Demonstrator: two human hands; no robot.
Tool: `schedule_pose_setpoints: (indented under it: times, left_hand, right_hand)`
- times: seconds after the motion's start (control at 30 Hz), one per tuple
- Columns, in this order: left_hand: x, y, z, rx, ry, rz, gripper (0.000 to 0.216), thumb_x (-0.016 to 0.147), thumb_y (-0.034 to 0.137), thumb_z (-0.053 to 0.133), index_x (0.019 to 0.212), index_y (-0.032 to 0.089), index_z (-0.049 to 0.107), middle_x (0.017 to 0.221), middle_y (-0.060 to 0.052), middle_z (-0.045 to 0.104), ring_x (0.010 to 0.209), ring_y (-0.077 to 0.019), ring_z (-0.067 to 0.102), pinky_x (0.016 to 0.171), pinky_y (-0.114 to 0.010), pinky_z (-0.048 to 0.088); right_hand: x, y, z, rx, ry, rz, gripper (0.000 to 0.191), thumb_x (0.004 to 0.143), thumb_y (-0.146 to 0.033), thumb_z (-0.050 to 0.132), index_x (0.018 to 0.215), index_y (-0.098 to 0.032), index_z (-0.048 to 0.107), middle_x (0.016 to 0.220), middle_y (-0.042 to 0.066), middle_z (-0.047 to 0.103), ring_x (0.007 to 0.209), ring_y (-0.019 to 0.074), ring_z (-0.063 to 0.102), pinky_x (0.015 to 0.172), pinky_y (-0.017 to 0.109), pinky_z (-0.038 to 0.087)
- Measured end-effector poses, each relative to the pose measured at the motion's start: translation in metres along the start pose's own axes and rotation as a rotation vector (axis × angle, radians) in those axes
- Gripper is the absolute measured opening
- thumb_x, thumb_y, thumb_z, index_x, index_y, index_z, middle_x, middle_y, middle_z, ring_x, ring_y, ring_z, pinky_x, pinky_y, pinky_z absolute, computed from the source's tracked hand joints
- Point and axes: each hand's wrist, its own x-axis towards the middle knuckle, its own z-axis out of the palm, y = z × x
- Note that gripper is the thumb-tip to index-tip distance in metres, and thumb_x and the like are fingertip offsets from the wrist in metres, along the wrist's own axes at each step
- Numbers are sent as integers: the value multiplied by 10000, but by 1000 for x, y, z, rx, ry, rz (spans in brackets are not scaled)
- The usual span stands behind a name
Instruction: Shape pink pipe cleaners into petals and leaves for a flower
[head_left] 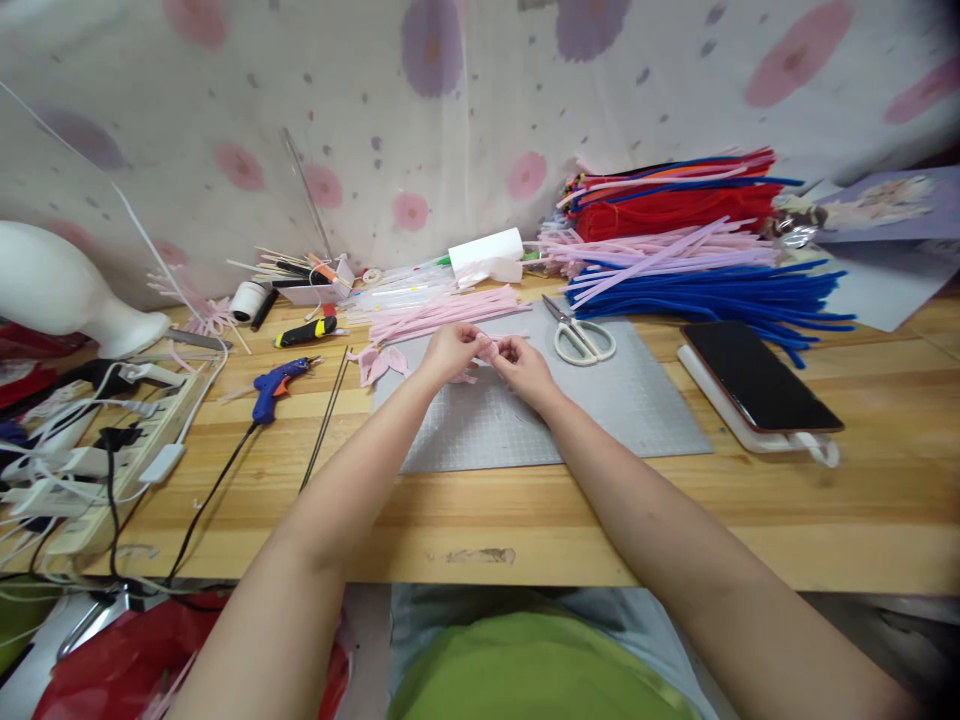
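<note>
My left hand (453,352) and my right hand (525,372) meet above the grey cutting mat (630,420). Both are closed, pinching a small piece of pink pipe cleaner (488,349) between the fingertips; its exact shape is mostly hidden. To the left of my left hand lies a pink petal-like shape of bent pipe cleaner (379,364). A bundle of loose pink pipe cleaners (450,312) rests just beyond my hands. Scissors with white handles (581,338) lie on the mat, to the right of my right hand.
At left are a blue glue gun (271,390), a yellow-black utility knife (306,332) and a power strip (127,470) with tangled cords. Blue pipe cleaners (705,295) and red ones (675,210) are piled at the back right. A phone (759,375) lies on a white block at right.
</note>
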Motion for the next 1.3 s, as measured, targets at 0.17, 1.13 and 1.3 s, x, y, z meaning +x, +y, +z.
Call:
schedule_pose_setpoints:
  times: [0.17, 1.13, 1.3]
  left_hand:
    - [3, -1, -2, -62, 40, 35, 128, 677, 240, 593, 736, 128, 609, 685, -20, 625, 592, -95, 584, 523, -213, 500]
    - [2, -3, -6, -15, 21, -16, 102, 657, 200, 584, 719, 121, 604, 696, -36, 629, 645, -120, 613, 541, -214, 502]
    - [6, -8, -6, 75, 66, -29, 174, 684, 290, 601, 757, 134, 622, 703, -27, 641, 596, -98, 601, 545, -198, 491]
  right_hand:
    - [-3, -3, -4, 0, -126, 7, 350, 728, -491, 495, 577, -176, 502, 543, -11, 516, 513, 99, 423, 508, 232, 306]
    - [1, 1, -3, 3, -40, 32, 317, 722, -488, 491, 668, -179, 536, 571, -11, 552, 547, 113, 465, 536, 234, 343]
    - [0, 0, -4, -54, -38, 40, 335, 735, -462, 488, 562, -176, 509, 525, -17, 526, 520, 108, 457, 527, 237, 329]
